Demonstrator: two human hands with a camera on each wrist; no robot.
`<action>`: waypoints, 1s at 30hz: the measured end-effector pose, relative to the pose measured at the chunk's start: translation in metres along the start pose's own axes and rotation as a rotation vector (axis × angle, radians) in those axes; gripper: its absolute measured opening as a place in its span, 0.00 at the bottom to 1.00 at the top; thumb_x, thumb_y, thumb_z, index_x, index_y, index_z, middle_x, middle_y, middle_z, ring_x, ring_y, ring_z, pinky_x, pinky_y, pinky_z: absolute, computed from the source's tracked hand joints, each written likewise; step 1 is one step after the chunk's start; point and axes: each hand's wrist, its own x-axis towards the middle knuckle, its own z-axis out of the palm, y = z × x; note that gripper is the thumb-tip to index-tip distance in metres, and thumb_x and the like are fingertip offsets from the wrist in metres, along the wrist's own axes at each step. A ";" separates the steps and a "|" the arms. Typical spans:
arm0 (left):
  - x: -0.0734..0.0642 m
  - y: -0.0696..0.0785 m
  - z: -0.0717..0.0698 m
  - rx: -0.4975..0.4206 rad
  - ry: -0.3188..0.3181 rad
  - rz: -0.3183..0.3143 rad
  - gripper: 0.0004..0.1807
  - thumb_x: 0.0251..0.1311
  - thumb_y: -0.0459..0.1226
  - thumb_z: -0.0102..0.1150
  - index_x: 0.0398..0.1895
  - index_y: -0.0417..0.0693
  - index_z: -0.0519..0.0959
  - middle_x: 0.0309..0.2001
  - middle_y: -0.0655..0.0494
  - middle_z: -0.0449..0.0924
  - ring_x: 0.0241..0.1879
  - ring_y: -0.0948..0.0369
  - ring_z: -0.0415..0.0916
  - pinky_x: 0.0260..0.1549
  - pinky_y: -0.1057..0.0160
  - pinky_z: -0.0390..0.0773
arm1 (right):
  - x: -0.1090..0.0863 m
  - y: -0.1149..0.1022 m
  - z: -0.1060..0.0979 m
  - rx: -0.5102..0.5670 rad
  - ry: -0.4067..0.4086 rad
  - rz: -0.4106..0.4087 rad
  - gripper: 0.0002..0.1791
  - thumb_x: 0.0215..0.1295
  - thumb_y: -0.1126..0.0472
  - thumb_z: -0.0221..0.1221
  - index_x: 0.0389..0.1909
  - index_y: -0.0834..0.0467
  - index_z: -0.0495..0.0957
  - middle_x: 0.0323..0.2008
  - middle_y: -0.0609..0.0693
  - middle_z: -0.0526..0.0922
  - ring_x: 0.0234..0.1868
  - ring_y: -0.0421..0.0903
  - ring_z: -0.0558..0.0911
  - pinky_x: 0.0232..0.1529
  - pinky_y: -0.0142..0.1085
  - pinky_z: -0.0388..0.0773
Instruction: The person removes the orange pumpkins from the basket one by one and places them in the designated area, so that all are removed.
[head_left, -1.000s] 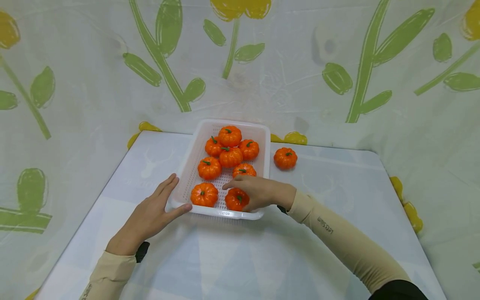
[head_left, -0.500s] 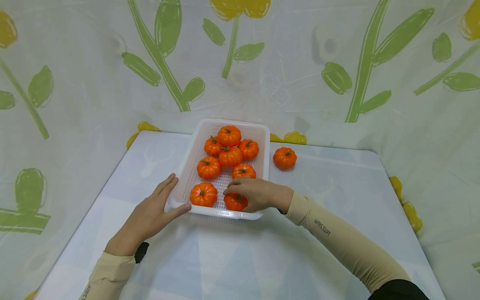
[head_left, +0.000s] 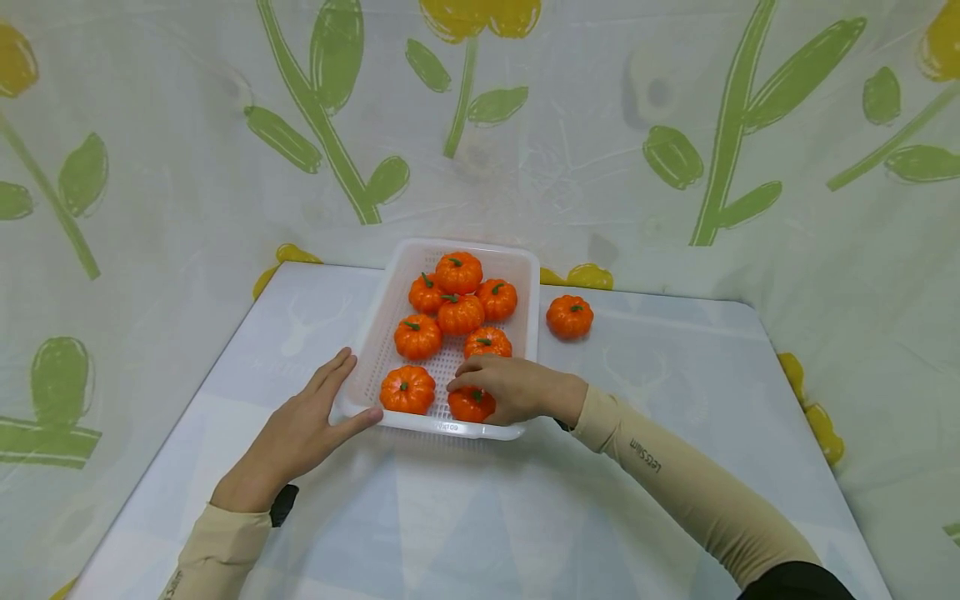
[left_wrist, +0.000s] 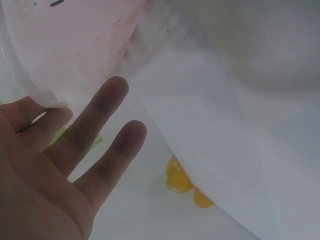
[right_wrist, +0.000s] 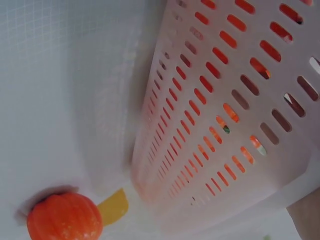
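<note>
A white perforated plastic basket (head_left: pixel 528 333) holds several small orange pumpkins with green stems. At its near left corner my left hand (head_left: pixel 300 433) spreads straight fingers along the left side, the thumb at the front rim. In the left wrist view, the left hand's fingers (left_wrist: pixel 112 95) stretch out beside the basket wall (left_wrist: pixel 75 60). My right hand (head_left: pixel 517 387) reaches over the right rim and grips the near right pumpkin (head_left: pixel 471 407), its fingers over the top and partly hiding it. Slots in the basket wall (right_wrist: pixel 200 130) show orange in the right wrist view.
One more pumpkin (head_left: pixel 570 317) lies on the table (head_left: pixel 645 467), just right of the basket, also visible in the right wrist view. The table's back edge meets a white curtain (head_left: pixel 570 167) printed with yellow flowers and green leaves.
My right hand has shifted slightly, its fingers now covering more of the near right pumpkin's top. The left hand, the basket and the other pumpkins stay in place.
</note>
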 end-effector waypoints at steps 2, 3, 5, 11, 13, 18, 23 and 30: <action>0.000 0.000 0.000 -0.001 0.001 0.001 0.55 0.63 0.69 0.52 0.82 0.45 0.50 0.81 0.50 0.45 0.70 0.35 0.62 0.63 0.32 0.65 | 0.000 0.000 0.000 0.003 0.006 -0.006 0.33 0.59 0.54 0.73 0.67 0.46 0.77 0.67 0.48 0.72 0.64 0.47 0.73 0.63 0.40 0.75; 0.000 0.000 0.000 -0.001 0.002 0.001 0.55 0.63 0.69 0.52 0.82 0.46 0.50 0.81 0.50 0.45 0.70 0.35 0.62 0.63 0.32 0.66 | 0.000 0.001 0.000 0.005 0.007 -0.009 0.33 0.59 0.54 0.73 0.67 0.45 0.76 0.67 0.48 0.72 0.65 0.47 0.73 0.63 0.40 0.75; 0.000 0.000 0.000 -0.001 0.003 0.000 0.55 0.63 0.69 0.53 0.82 0.46 0.50 0.81 0.50 0.45 0.69 0.35 0.63 0.63 0.32 0.66 | 0.000 0.001 0.000 0.014 0.007 -0.011 0.33 0.59 0.54 0.73 0.67 0.45 0.76 0.67 0.48 0.72 0.65 0.47 0.72 0.63 0.41 0.75; 0.000 0.000 0.001 -0.001 0.000 -0.004 0.55 0.63 0.69 0.53 0.82 0.46 0.50 0.81 0.50 0.45 0.69 0.35 0.63 0.63 0.32 0.66 | -0.002 0.000 -0.001 0.060 0.032 -0.018 0.35 0.58 0.54 0.74 0.67 0.46 0.75 0.68 0.50 0.71 0.65 0.48 0.73 0.64 0.42 0.74; 0.000 0.000 0.001 -0.001 -0.001 -0.006 0.55 0.63 0.70 0.52 0.82 0.46 0.50 0.81 0.50 0.45 0.69 0.35 0.63 0.63 0.32 0.66 | -0.003 0.001 -0.002 0.072 0.045 -0.031 0.34 0.58 0.54 0.74 0.67 0.46 0.75 0.68 0.50 0.71 0.65 0.49 0.73 0.64 0.42 0.74; 0.000 0.001 0.000 0.007 -0.003 -0.011 0.55 0.63 0.70 0.52 0.82 0.47 0.49 0.82 0.50 0.45 0.70 0.35 0.63 0.63 0.32 0.66 | -0.003 0.004 0.000 0.083 0.072 -0.063 0.33 0.58 0.55 0.74 0.66 0.46 0.76 0.67 0.51 0.72 0.65 0.49 0.74 0.64 0.43 0.74; 0.000 0.001 0.000 0.005 -0.004 -0.014 0.56 0.62 0.70 0.52 0.82 0.47 0.49 0.82 0.51 0.45 0.70 0.36 0.62 0.62 0.32 0.67 | -0.003 0.006 0.001 0.095 0.101 -0.091 0.33 0.57 0.56 0.74 0.65 0.47 0.77 0.65 0.50 0.72 0.63 0.49 0.74 0.64 0.42 0.74; 0.000 0.001 0.000 -0.003 -0.006 -0.015 0.56 0.62 0.70 0.52 0.82 0.47 0.49 0.82 0.51 0.44 0.71 0.37 0.60 0.63 0.32 0.66 | -0.004 0.007 0.001 0.096 0.122 -0.102 0.33 0.57 0.57 0.74 0.66 0.48 0.77 0.65 0.51 0.72 0.63 0.49 0.75 0.63 0.41 0.75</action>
